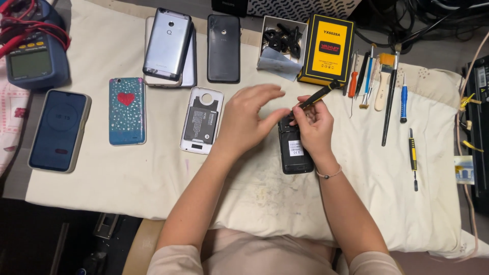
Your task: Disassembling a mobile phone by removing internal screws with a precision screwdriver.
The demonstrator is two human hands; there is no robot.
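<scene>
A black phone [295, 153] with its back cover off lies on the white cloth [153, 173] in front of me. My right hand [313, 127] grips a black and yellow screwdriver [320, 94], its tip down at the phone's top end. My left hand [249, 114] hovers beside it, thumb and forefinger pinched at the phone's top left corner, other fingers spread. Whether something small sits between those fingertips cannot be told.
A white back cover with a battery [202, 119] lies left of my hands. Further left are a heart-patterned phone [127, 110], a dark blue phone [59, 130] and a multimeter [33, 58]. Silver [168, 43] and black [223, 48] phones lie behind. A yellow box [327, 48], brushes and screwdrivers [389, 97] lie right.
</scene>
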